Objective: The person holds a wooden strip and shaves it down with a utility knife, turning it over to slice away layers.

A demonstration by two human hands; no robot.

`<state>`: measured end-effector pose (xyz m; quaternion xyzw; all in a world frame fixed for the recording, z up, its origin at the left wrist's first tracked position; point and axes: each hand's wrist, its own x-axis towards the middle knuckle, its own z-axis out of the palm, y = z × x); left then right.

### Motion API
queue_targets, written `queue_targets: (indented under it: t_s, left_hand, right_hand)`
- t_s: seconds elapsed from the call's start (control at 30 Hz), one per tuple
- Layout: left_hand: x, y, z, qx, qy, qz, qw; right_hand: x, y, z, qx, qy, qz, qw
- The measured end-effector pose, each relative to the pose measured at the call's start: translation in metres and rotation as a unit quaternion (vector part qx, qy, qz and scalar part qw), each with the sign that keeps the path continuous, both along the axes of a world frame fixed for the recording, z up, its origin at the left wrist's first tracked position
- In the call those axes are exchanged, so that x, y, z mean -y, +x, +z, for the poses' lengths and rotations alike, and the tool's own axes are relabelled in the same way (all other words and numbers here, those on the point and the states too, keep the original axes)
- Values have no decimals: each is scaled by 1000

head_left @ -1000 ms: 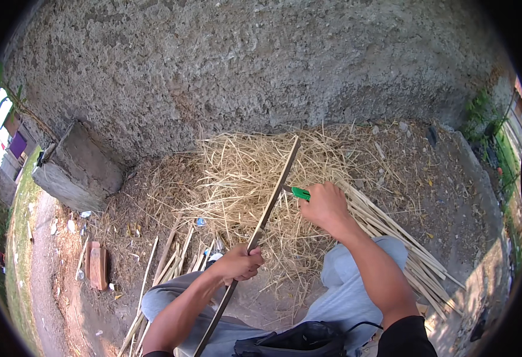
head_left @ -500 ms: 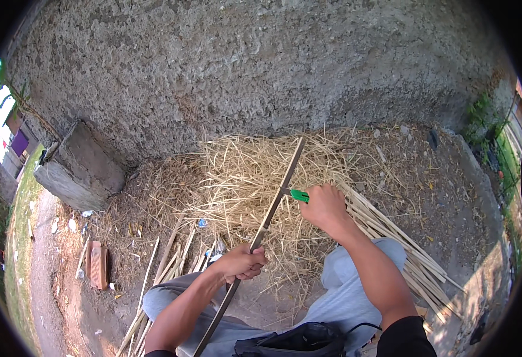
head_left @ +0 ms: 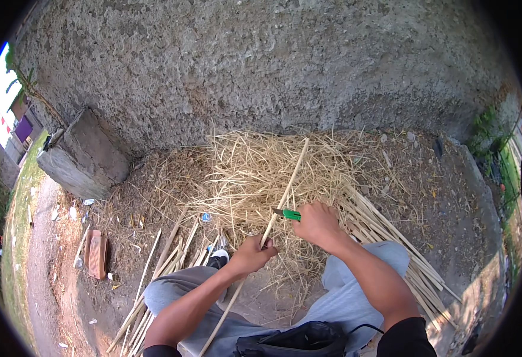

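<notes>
My left hand (head_left: 250,256) is closed around a long pale bamboo strip (head_left: 294,172), its fingers wrapped under it. The strip slants from my lap up to the far right, its far end over a heap of shavings (head_left: 243,172). A green utility knife (head_left: 291,215) is gripped in my right hand (head_left: 318,225). Its dark blade lies across the strip a little above my left hand; whether it cuts in, I cannot tell.
Split bamboo strips (head_left: 415,271) lie in a bundle by my right knee, and more strips (head_left: 174,253) on my left. A rough wall (head_left: 261,71) rises beyond the heap. At left stand a concrete block (head_left: 85,157) and a reddish brick (head_left: 96,256).
The strip now shows its pale face instead of the dark brown one. The knife has come down along it, nearer my left hand, which has moved slightly up and right.
</notes>
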<state>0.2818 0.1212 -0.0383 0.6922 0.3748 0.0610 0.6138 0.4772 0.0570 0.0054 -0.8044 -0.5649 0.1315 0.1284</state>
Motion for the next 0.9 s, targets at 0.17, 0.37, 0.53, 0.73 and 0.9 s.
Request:
queue_targets:
  t_s: [0.17, 0.37, 0.53, 0.73, 0.9]
  left_hand:
    - [3, 1, -1, -3, 85, 5, 996]
    - [22, 3, -1, -78, 258, 53, 961]
    - [28, 5, -5, -116, 310, 66, 941]
    - [23, 1, -6, -115, 340, 26, 933]
    - [40, -2, -5, -145, 290, -16, 946]
  right_hand:
    - [-3, -8, -15, -10, -9, 16, 1000]
    - [-13, -20, -28, 2, -10, -4, 1000]
    - [-23, -18, -42, 46, 14, 4, 999]
    - [-33, -8, -55, 31, -4, -19, 999]
    - [-37, 29, -63, 101, 14, -69, 992]
